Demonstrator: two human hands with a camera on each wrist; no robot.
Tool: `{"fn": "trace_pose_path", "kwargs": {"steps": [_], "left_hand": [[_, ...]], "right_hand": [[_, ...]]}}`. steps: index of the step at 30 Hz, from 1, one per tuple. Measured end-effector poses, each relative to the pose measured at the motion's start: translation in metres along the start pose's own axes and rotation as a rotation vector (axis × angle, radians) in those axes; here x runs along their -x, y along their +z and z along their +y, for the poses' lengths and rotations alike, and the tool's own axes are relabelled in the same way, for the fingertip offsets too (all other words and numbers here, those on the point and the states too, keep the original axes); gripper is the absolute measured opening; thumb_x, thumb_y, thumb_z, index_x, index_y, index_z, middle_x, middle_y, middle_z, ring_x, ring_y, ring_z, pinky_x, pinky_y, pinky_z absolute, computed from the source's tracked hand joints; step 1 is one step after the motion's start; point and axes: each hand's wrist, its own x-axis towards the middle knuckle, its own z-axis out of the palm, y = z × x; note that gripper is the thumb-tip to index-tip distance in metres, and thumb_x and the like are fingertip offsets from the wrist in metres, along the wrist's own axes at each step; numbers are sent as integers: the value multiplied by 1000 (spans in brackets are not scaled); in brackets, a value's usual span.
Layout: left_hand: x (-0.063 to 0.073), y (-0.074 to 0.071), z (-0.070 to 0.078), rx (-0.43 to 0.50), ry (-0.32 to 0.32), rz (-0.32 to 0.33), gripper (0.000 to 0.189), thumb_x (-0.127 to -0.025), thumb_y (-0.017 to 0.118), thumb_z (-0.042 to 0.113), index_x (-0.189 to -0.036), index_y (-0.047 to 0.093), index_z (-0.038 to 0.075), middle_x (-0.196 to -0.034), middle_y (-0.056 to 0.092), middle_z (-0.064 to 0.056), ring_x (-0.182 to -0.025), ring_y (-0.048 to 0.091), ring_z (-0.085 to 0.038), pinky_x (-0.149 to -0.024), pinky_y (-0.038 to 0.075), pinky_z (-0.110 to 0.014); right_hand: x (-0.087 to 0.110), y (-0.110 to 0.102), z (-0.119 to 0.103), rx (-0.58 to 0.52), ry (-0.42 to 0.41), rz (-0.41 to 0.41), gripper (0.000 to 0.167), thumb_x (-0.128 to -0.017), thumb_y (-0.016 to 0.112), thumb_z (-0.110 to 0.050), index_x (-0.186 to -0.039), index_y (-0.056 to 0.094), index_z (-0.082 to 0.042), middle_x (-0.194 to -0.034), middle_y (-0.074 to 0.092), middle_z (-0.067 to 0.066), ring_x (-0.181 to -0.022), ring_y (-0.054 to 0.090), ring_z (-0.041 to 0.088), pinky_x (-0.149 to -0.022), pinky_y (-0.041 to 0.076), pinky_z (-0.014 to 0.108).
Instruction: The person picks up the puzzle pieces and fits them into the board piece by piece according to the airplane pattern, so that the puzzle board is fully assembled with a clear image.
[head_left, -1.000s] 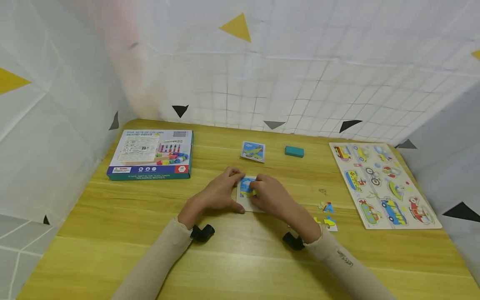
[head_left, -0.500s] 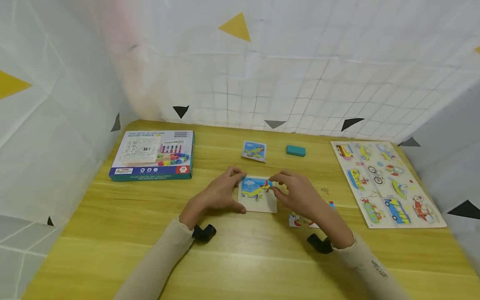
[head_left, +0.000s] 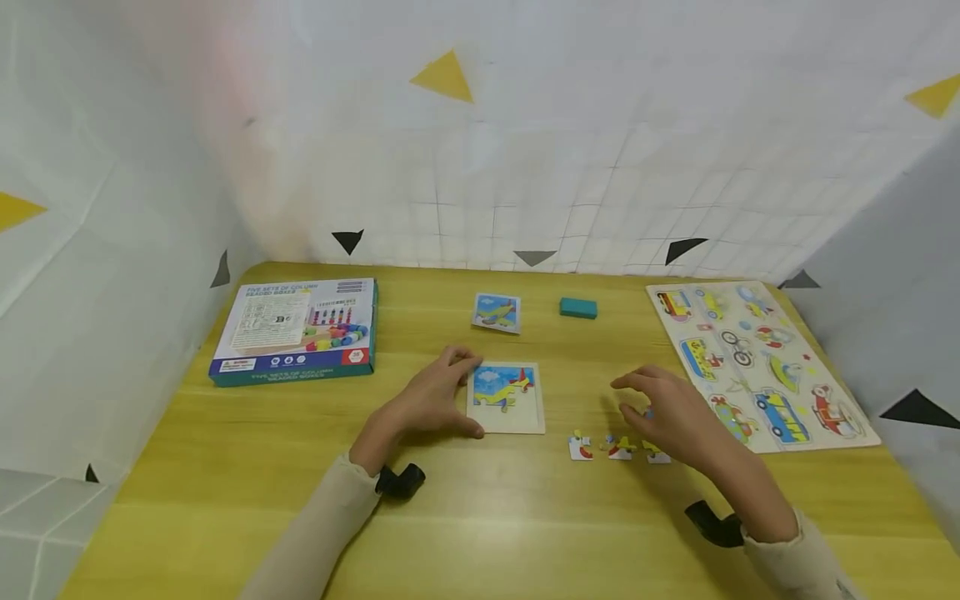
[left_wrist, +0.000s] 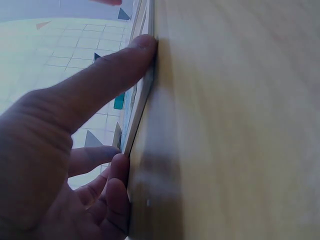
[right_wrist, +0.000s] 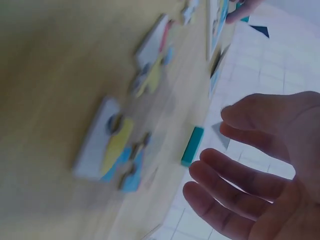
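Note:
A small jigsaw tray (head_left: pixel 506 421) lies mid-table, its upper part filled with a yellow plane on blue sky. My left hand (head_left: pixel 423 398) rests along the tray's left side, the straight thumb touching the edge near the front corner and a fingertip at the back corner; the left wrist view shows the thumb (left_wrist: pixel 107 75) against that edge. My right hand (head_left: pixel 671 417) hovers with spread, relaxed fingers and holds nothing. Below it are loose jigsaw pieces: a yellow-and-blue one (right_wrist: pixel 110 145), a yellow-and-red one (head_left: pixel 620 448), and one with a red curve (head_left: pixel 581 448) nearer the tray.
Behind the tray stand a plane picture card (head_left: pixel 497 313) and a teal block (head_left: pixel 578 308). A beaded-boxes carton (head_left: pixel 296 333) lies at the left. At the right is a large vehicle puzzle board (head_left: pixel 761 367). White sheeting (head_left: pixel 525 167) walls the table's back.
My right hand has left the tray and moved right, over the loose pieces. The red-tailed piece it pinched half a second ago now lies in the tray. My left hand keeps its place.

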Motion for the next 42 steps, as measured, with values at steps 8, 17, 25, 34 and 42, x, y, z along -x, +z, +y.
{"fn": "trace_pose_path", "kwargs": {"steps": [8,17,25,34,42], "left_hand": [[6,6,-2,32,-13,-5,109,-66,94,43,-154,39,10,-148,33,-1,-112,48,-17,-101,42,-39],[6,4,-3,30,-31,3,109,-66,94,43,-155,39,12,-149,32,1,-113,49,-16,-101,42,-39],[4,1,-4,9,-33,-5,110,-67,93,45,-156,37,14,-150,31,0,-117,47,-17,-105,39,-40],[-4,5,3,26,-1,0,110,-67,93,44,-156,36,12,-151,31,-1,-114,48,-16,-103,41,-39],[1,1,3,28,-10,4,109,-65,95,40,-154,39,9,-149,33,-2,-114,48,-18,-104,41,-41]], "right_hand": [[18,3,16,21,28,-62,36,-80,81,-6,-115,71,-1,-110,66,15,-91,66,31,-71,54,45],[19,-5,22,1,101,-125,38,-81,80,-8,-117,69,1,-111,65,17,-97,64,36,-74,54,49],[21,7,30,10,88,-106,28,-79,82,-11,-105,74,-4,-95,63,9,-78,59,20,-67,51,40],[21,1,37,-13,145,-111,21,-82,78,-5,-103,75,-4,-88,60,7,-77,58,21,-66,49,40],[20,8,34,-66,198,-108,16,-81,79,-9,-96,74,-6,-84,59,5,-73,53,19,-65,45,37]]}}
